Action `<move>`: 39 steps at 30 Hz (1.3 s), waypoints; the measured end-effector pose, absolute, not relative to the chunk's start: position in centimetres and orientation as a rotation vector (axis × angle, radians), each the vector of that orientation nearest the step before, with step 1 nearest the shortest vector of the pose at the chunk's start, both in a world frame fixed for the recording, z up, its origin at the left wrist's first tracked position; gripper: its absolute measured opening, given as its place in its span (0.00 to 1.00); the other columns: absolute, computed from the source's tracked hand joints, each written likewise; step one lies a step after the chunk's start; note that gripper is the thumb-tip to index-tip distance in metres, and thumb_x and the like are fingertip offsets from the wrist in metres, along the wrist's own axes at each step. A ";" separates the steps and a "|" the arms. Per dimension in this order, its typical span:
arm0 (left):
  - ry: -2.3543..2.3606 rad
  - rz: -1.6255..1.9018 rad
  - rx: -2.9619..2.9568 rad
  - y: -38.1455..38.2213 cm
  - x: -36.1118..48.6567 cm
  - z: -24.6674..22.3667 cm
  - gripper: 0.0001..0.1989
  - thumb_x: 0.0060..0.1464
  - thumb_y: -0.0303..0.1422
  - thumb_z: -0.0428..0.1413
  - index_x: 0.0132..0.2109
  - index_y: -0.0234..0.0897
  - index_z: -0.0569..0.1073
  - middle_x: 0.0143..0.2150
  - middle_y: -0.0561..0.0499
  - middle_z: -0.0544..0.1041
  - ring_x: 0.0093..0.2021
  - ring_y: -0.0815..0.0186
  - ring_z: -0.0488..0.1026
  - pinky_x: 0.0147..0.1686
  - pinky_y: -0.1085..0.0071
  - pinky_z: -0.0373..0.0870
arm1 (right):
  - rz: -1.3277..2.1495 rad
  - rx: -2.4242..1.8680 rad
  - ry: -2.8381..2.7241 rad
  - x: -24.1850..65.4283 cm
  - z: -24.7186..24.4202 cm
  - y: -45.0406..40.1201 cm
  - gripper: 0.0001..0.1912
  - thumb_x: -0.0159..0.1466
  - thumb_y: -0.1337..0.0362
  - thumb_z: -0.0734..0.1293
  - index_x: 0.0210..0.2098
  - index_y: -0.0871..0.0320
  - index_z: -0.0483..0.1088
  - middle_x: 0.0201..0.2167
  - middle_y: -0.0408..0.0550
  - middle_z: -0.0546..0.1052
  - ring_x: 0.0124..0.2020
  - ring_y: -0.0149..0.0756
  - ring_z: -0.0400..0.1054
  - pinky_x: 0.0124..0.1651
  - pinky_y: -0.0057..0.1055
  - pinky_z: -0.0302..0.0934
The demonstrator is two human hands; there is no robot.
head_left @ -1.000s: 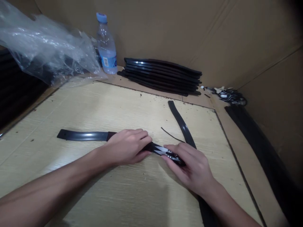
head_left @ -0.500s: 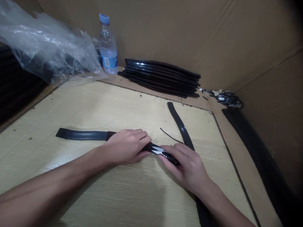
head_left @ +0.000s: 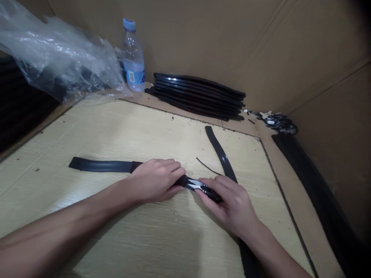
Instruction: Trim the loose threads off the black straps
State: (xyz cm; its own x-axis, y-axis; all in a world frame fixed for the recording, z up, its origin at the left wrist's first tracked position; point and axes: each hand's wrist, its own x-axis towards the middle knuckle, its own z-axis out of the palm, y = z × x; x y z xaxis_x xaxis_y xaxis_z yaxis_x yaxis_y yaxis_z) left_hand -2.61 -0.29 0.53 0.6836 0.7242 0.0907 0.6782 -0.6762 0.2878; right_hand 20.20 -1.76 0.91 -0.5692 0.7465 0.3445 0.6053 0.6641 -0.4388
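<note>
My left hand (head_left: 159,179) is closed around a flat black strap (head_left: 101,165), whose free end stretches left over the board. In my right hand (head_left: 232,204) are small thread snips (head_left: 194,184), gripped between thumb and fingers. Their two bright blades point left and lie against the strap end that comes out of my left fist. Under my right hand and wrist runs a second black strap (head_left: 222,154). A thin black strip (head_left: 208,166) lies beside it, partly hidden by my fingers.
A pale wooden board (head_left: 130,131) forms the work surface. Behind it stand a water bottle (head_left: 133,58) and a stack of black straps (head_left: 199,96). Clear plastic (head_left: 66,58) lies at the left. Tangled scraps (head_left: 279,122) and more black straps (head_left: 313,185) line the right edge.
The snips and my right hand have shifted very slightly right, and the blades look closer together. My left hand keeps its hold on the strap.
</note>
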 end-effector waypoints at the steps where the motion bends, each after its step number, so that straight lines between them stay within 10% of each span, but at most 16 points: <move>1: 1.129 0.289 2.665 -0.3 -2.6 0.5 0.13 0.58 0.40 0.47 0.42 0.36 0.69 0.38 0.48 0.71 0.38 0.62 0.68 0.35 0.68 0.65 | 0.371 -1.050 -2.375 20.2 0.9 -1.8 0.11 0.60 0.67 0.66 0.42 0.62 0.71 0.25 0.46 0.70 0.29 0.34 0.65 0.33 0.32 0.62; 39: 1.141 0.299 2.674 -0.2 -2.4 0.4 0.13 0.59 0.40 0.47 0.41 0.36 0.69 0.37 0.48 0.72 0.37 0.63 0.69 0.35 0.68 0.65 | 0.452 -1.103 -2.358 19.7 0.1 -2.2 0.16 0.63 0.65 0.62 0.49 0.61 0.69 0.30 0.49 0.70 0.32 0.35 0.66 0.34 0.33 0.64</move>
